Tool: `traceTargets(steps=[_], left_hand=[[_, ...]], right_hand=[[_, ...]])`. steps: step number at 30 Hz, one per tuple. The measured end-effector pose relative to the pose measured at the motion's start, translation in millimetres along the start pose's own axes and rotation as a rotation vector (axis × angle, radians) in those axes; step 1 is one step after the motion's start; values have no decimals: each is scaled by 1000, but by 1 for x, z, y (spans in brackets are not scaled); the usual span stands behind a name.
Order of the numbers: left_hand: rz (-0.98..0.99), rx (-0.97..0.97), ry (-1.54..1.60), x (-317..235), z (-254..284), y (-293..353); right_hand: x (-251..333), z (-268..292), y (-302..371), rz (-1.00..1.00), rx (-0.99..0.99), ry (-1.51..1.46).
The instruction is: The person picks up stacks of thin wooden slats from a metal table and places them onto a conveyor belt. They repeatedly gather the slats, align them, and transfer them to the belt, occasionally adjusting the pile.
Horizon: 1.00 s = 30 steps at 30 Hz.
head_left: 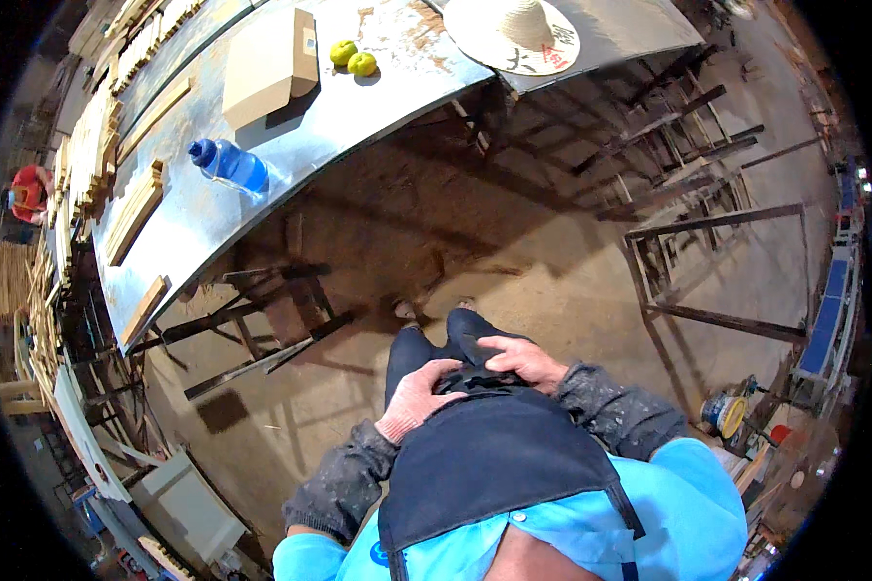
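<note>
My left hand [420, 398] wears a pale pink knitted glove and lies at my lap. Its fingers curl against a bunched piece of black cloth [479, 380] below the bib of my dark apron [504, 465]. My right hand [526, 363], with no glove visible on it, comes in from the other side, its thumb and fingers closed at the same cloth. Whether the cloth is part of the apron or a separate piece, I cannot tell. Dark grey, stained sleeve covers [622, 409] wrap both forearms.
A metal-topped table [358, 121] curves ahead, bearing a blue bottle [231, 167], cardboard box [269, 68], two yellow-green fruits [353, 58], wood strips [136, 215] and a straw hat [515, 34]. Dark frames [717, 223] stand right; a tub [725, 414] sits near my right side.
</note>
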<state>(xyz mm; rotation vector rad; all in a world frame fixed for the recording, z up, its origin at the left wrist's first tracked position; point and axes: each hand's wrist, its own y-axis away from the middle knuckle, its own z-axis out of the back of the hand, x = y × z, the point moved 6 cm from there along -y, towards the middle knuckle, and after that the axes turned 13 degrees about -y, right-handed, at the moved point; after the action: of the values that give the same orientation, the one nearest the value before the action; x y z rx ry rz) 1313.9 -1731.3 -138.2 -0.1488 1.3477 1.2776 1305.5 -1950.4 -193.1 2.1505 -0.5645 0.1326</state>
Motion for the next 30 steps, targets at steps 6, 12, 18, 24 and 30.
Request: traceTargets(steps=[6,12,18,24,30], left_hand=[[596,-258,859,44,42,128],[979,-94,1202,124,-78,310],[1157,-316,1156,134,-142,365],[1165,-406,1114,139,-135,394],[1131,-434,1073,155,-132,380]], right_hand=[[9,44,60,145,-149,-469],[-22,91,139,-115,-483,-463],[-196,211,173,-587,-245,395],[-183,197,158,-695,-175,627],[-154,199,140,-720,-172,679]])
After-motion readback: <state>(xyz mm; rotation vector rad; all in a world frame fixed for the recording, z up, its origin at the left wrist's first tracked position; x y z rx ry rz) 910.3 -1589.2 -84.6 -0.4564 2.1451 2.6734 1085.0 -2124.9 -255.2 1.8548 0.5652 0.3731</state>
